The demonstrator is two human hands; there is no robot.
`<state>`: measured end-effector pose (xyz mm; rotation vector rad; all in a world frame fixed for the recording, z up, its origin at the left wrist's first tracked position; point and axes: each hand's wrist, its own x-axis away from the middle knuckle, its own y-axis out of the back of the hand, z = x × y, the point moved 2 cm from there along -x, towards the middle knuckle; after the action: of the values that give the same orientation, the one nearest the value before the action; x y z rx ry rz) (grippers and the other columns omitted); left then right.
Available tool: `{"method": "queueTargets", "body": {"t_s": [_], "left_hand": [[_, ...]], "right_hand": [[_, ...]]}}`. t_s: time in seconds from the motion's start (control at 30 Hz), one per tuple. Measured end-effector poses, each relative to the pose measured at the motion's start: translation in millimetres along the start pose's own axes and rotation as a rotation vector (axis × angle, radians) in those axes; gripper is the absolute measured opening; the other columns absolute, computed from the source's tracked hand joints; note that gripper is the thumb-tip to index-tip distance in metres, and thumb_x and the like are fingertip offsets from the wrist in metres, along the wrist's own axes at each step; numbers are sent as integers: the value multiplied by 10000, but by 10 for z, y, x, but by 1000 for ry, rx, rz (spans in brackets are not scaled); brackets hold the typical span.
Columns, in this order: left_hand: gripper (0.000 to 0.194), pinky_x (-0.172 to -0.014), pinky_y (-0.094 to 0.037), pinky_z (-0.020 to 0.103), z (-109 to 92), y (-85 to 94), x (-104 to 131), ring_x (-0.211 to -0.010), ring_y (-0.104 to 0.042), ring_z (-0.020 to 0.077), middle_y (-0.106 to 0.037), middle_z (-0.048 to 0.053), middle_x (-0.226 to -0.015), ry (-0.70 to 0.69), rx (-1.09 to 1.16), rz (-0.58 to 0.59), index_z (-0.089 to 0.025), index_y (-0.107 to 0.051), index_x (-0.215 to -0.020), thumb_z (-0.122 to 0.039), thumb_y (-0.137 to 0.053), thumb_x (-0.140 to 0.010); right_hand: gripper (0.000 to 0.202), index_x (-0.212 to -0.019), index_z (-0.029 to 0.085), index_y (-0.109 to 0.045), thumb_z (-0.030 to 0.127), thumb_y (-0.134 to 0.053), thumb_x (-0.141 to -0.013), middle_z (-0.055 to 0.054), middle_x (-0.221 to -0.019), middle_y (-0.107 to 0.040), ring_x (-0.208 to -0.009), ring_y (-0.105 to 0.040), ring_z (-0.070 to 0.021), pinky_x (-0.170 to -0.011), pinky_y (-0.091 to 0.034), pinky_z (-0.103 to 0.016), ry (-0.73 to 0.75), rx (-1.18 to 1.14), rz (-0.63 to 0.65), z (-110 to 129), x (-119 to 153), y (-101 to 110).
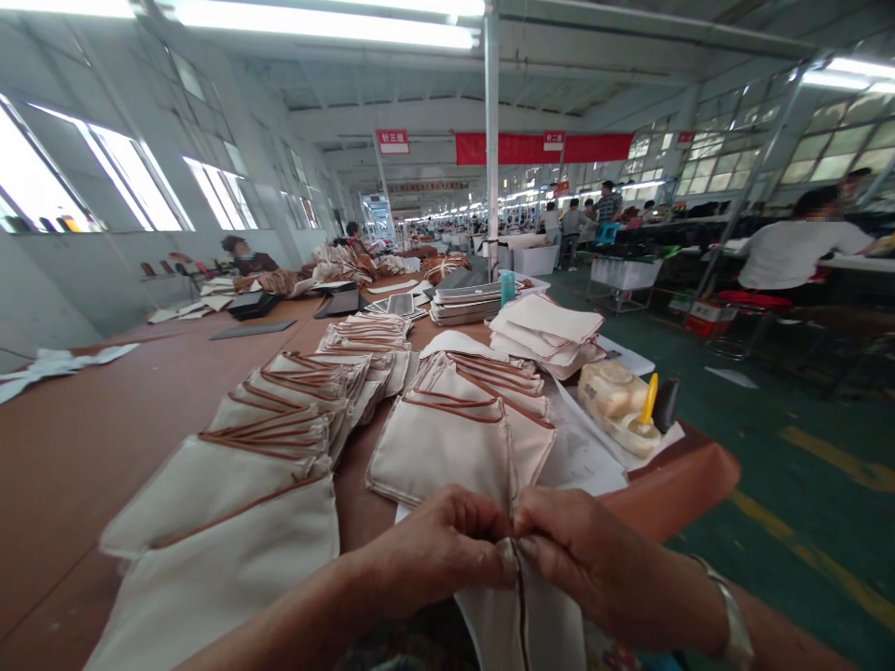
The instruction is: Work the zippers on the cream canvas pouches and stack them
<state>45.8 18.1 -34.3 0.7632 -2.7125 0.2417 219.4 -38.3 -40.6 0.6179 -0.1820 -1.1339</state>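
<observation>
My left hand [444, 550] and my right hand [601, 564] meet at the bottom centre. Both pinch a cream sewn panel [554, 620], one hand on each side of the dark seam running down its middle. The seam's upper end lies hidden between my fingers. Just beyond my hands is a pile of cream panels with brown edging [440, 443]. To its left, a long fanned row of similar panels [258, 517] stretches away across the brown table [84, 447]. A metal bracelet [731, 610] circles my right wrist.
On the right edge, a glue container with a yellow-handled tool [649, 401] stands on paper. Behind are stacked cream pieces [549, 326], a teal bottle [507, 287] and a metal post [491, 140]. A person in a white shirt [787, 252] sits at right.
</observation>
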Motion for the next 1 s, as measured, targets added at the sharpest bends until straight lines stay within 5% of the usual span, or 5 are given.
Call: {"method": "queueTargets", "body": {"t_s": [0.13, 0.23, 0.43, 0.83, 1.0], "left_hand": [[173, -541, -255, 211, 7, -10, 7, -562, -368, 85, -515, -18, -637, -44, 94, 33, -103, -634, -736, -228, -708, -643], [225, -547, -257, 210, -3, -11, 22, -580, -376, 87, -517, -9, -656, -79, 123, 37, -95, -636, -750, -266, -734, -642], [355, -525, -217, 222, -5, 10, 32, -570, -345, 82, -489, -30, -625, -43, -28, -68, -103, -621, -734, -375, -816, -614], [180, -504, -207, 234, 29, 6, 19, -543, -318, 83, -454, -34, -578, -24, -98, -135, -102, -629, -690, -268, -676, -641], [204, -495, -183, 242, 59, 31, -2, -547, -283, 86, -418, -45, -570, -25, -154, -151, -108, -619, -691, -293, -684, -637]], "right_hand": [[110, -752, 175, -481, 257, -525, -812, 61, -616, -362, -535, -296, -95, -496, -234, -215, -222, -768, 41, -115, -75, -107], [95, -716, 179, -459, 230, -530, -755, 69, -591, -330, -512, -245, -86, -475, -203, -214, -255, -1022, -40, -174, -92, -200], [127, -756, 167, -500, 264, -553, -819, 54, -630, -378, -551, -273, -92, -495, -221, -211, -265, -903, -51, -172, -53, -215], [296, -800, 163, -498, 431, -622, -829, 36, -693, -404, -624, -321, -109, -541, -265, -218, -206, -654, -26, -71, -38, -176], [235, -730, 158, -493, 326, -632, -817, 39, -671, -406, -635, -315, -111, -556, -254, -233, -226, -512, -38, -53, -29, -172]]}}
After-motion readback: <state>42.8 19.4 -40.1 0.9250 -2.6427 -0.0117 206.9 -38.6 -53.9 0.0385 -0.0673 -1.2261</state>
